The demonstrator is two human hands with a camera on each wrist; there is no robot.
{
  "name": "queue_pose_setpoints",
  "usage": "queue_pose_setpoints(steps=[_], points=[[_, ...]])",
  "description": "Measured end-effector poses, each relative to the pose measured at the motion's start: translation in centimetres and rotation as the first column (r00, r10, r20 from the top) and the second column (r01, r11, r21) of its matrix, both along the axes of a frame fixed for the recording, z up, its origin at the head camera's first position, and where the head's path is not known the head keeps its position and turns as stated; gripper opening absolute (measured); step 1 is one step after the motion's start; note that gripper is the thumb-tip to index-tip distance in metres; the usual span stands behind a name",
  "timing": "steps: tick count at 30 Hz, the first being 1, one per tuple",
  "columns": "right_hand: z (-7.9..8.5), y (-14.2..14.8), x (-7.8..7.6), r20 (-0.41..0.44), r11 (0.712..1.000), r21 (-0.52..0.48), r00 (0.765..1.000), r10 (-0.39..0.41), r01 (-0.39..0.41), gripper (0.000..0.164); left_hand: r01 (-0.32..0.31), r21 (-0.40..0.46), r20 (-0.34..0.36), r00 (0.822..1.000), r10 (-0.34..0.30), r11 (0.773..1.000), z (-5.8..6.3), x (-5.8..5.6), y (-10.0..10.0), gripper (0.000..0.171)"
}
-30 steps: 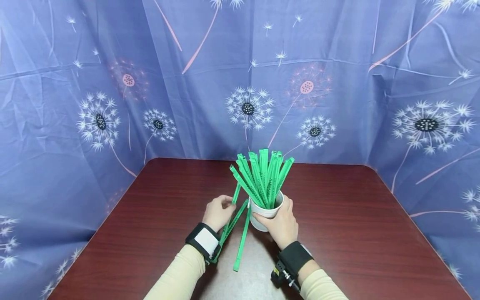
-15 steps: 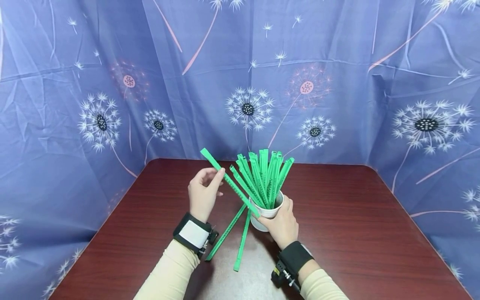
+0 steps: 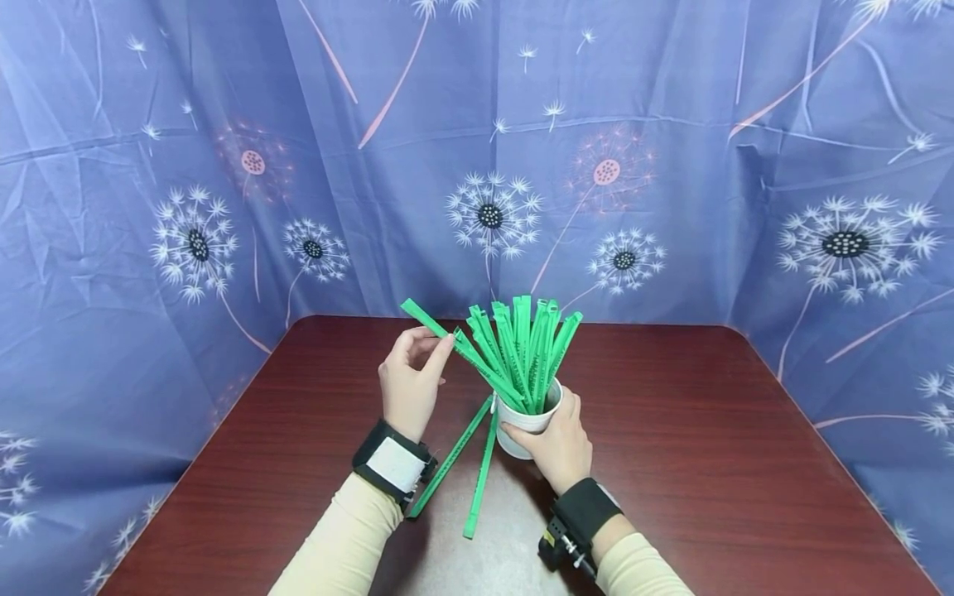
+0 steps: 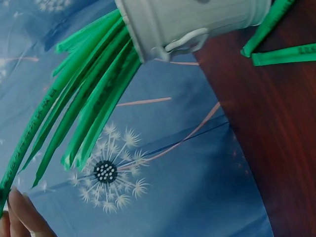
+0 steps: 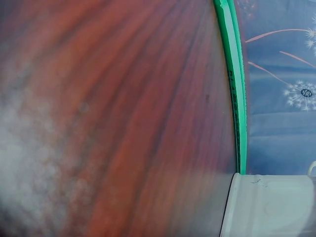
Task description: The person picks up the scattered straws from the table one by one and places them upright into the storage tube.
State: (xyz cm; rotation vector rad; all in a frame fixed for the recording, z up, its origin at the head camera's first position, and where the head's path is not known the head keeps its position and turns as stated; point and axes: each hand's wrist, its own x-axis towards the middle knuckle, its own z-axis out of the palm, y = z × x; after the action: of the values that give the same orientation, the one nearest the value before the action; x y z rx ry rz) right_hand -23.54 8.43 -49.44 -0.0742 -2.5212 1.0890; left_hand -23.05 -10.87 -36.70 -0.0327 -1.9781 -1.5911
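Observation:
A white bucket-shaped cup (image 3: pixel 513 444) with a small side handle holds a fan of long, thin green packets (image 3: pixel 526 352) with dark print. My right hand (image 3: pixel 561 437) grips its right side, thumb across the front. My left hand (image 3: pixel 410 382) pinches another green packet (image 3: pixel 426 318) near its upper end. That packet slants down to the right, its lower end at the cup's mouth beside the others. In the left wrist view, my fingertips (image 4: pixel 23 212) touch the held packet (image 4: pixel 30 129). The right wrist view shows the cup (image 5: pixel 276 205) but not my right hand.
Two more green packets lie on the dark red wooden table (image 3: pixel 671 430), one (image 3: pixel 450 459) slanting left and one (image 3: pixel 480 480) nearer the cup. A blue curtain (image 3: pixel 417 207) with dandelion prints hangs behind and at both sides.
My left hand has lifted a green packet from the table, turned it, and brought its lower end from the cup's front rim to its mouth. The right hand stays on the cup.

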Motion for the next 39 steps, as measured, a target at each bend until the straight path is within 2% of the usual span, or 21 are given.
queue_pose_setpoints(steps=[3, 6, 9, 18, 27, 32, 35, 39], points=[[0.0, 0.0, 0.0, 0.000, 1.000, 0.001, 1.000, 0.001, -0.001, 0.102, -0.020, -0.121, -0.002, 1.000, 0.020, 0.992, -0.6, -0.2, 0.3, 0.021], [-0.1, 0.0, 0.0, 0.003, 1.000, 0.002, 1.000, 0.000, 0.000, 0.102, -0.032, -0.248, 0.006, 0.999, 0.035, 0.968, -1.1, -0.3, 0.7, 0.020], [-0.1, 0.0, 0.1, 0.005, 1.000, -0.001, 1.000, -0.003, 0.003, 0.102, -0.035, -0.327, 0.039, 0.998, 0.051, 0.944, -1.6, -0.4, 1.2, 0.020], [-0.1, 0.0, 0.1, 0.000, 1.000, 0.001, 1.000, -0.011, 0.011, 0.103, -0.017, -0.423, 0.151, 0.984, 0.090, 0.906, -3.3, -0.7, 2.1, 0.020], [-0.3, -0.1, 0.0, -0.022, 1.000, 0.006, 1.000, -0.009, 0.009, 0.103, 0.035, -0.499, 0.197, 0.978, 0.073, 0.866, -4.9, -0.8, 2.8, 0.020], [-0.2, 0.0, -0.1, -0.028, 1.000, 0.011, 1.000, -0.011, 0.012, 0.101, 0.104, -0.500, 0.252, 0.967, 0.029, 0.860, -5.4, -0.8, 2.5, 0.022], [-0.1, 0.0, 0.0, -0.025, 1.000, 0.012, 1.000, -0.010, 0.010, 0.100, 0.178, -0.493, 0.319, 0.948, -0.014, 0.852, -6.0, -0.8, 2.0, 0.028], [-0.1, 0.0, 0.0, -0.017, 1.000, 0.010, 1.000, -0.005, 0.006, 0.099, 0.282, -0.516, 0.409, 0.911, -0.056, 0.809, -7.3, -1.2, 1.1, 0.037]])
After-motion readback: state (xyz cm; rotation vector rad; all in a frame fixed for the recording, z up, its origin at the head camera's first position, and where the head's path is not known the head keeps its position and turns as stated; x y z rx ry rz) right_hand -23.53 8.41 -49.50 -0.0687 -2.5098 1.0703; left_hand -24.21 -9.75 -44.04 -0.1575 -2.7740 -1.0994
